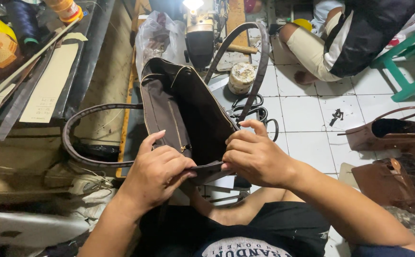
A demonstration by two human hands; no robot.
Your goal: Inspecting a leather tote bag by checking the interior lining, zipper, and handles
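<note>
A dark brown handbag (188, 107) with gold zippers lies open in front of me, its mouth facing up. My left hand (157, 173) pinches the near rim of the bag on the left side. My right hand (254, 154) grips the same rim on the right, fingers curled over the edge. One long brown handle (81, 154) loops out to the left, and the other handle (260, 62) arches up to the right. The bag's inside is dark, so its contents are hidden.
A sewing machine (200, 35) with a lit lamp stands behind the bag, with a clear plastic bag (157, 35) beside it. Finished brown bags (390, 135) lie on the white tiled floor at right. Another person (340, 40) sits at the back right near a green stool (414, 59). Paper patterns (50, 85) lie at left.
</note>
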